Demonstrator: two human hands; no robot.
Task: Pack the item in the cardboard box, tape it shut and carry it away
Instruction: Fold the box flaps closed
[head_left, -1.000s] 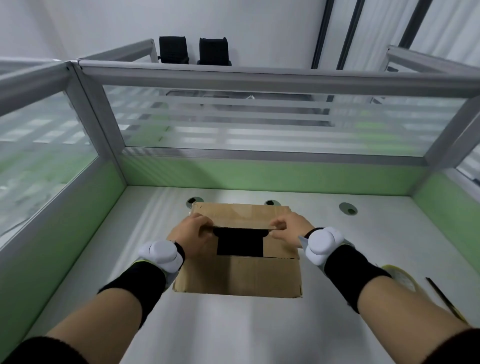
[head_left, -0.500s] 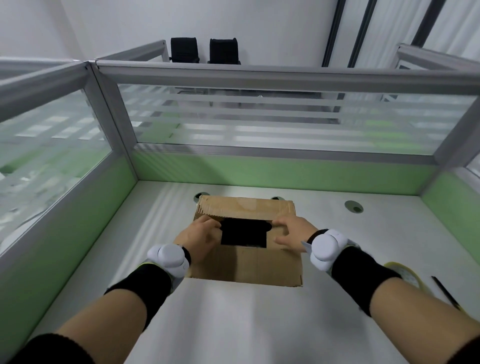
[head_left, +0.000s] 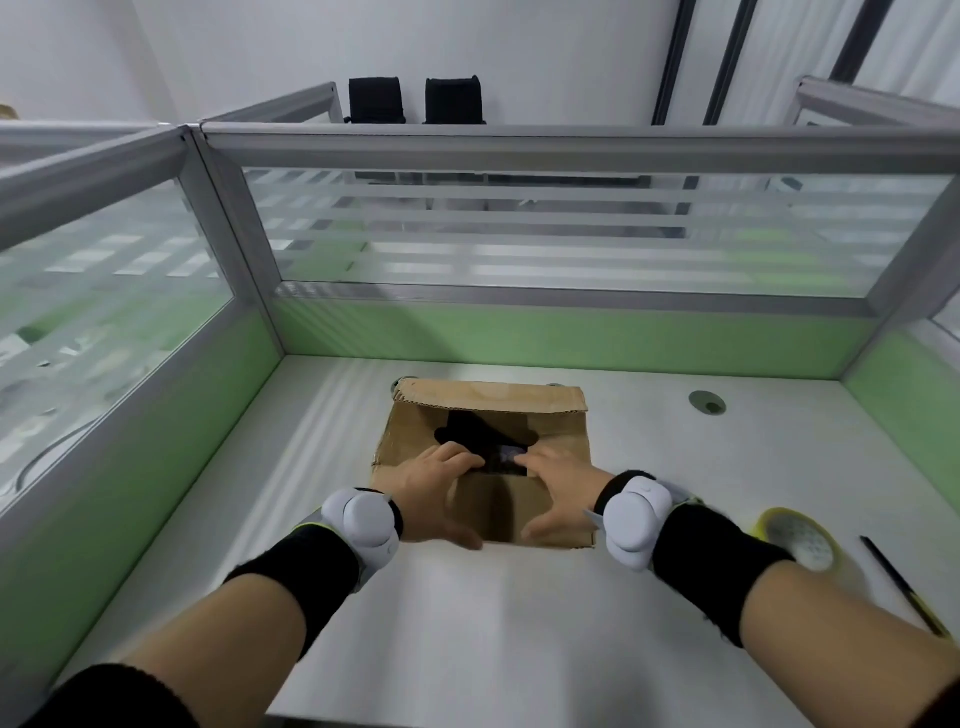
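Observation:
A brown cardboard box (head_left: 488, 400) sits on the white desk, in the middle, near the back partition. Its far flap stands tilted up and the top is open. Inside the opening lies a dark item (head_left: 501, 460), mostly in shadow. My left hand (head_left: 434, 488) and my right hand (head_left: 558, 488) grip the near flap side by side. Their fingers curl over its inner edge at the opening, and the thumbs sit at the box's front edge.
A roll of yellowish tape (head_left: 795, 535) lies flat on the desk to the right of my right wrist, with a dark pen (head_left: 893, 577) beyond it. Green and glass partitions (head_left: 519, 338) close the desk at the back and both sides. A round cable hole (head_left: 706, 402) lies at the back right.
Both hands have left the far flap's edge and come back toward me onto the near flap. The far flap has swung back up and the opening shows wider.

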